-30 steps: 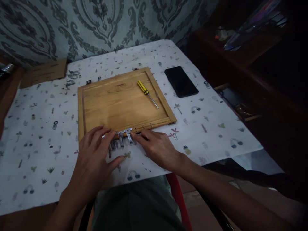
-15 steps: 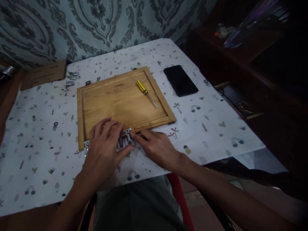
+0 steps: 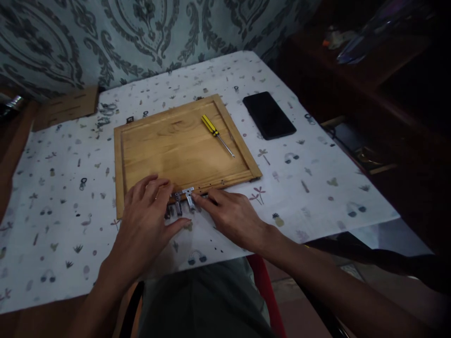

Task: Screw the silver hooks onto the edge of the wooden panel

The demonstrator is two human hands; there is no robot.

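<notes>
A framed wooden panel lies flat on the table, looking like a small cabinet door. Along its near edge sit several silver metal fittings that look like hinges; the rightmost hinge is T-shaped, and another hinge stands just left of it. My right hand is closed, with its fingertips on the T-shaped hinge. Over the near left part of the panel rests my left hand, fingers spread and thumb stretched out below the fittings. It partly hides the row. A yellow-and-black screwdriver lies on the panel.
A black phone lies right of the panel on the patterned tablecloth. Brown cardboard is at the back left, near a patterned wall. Small dark holes show along the panel's near frame.
My left hand has shifted slightly left, uncovering more of the fittings beside the T-shaped one. My right fingers stay at the T-shaped hinge. The whole view has shifted a little.
</notes>
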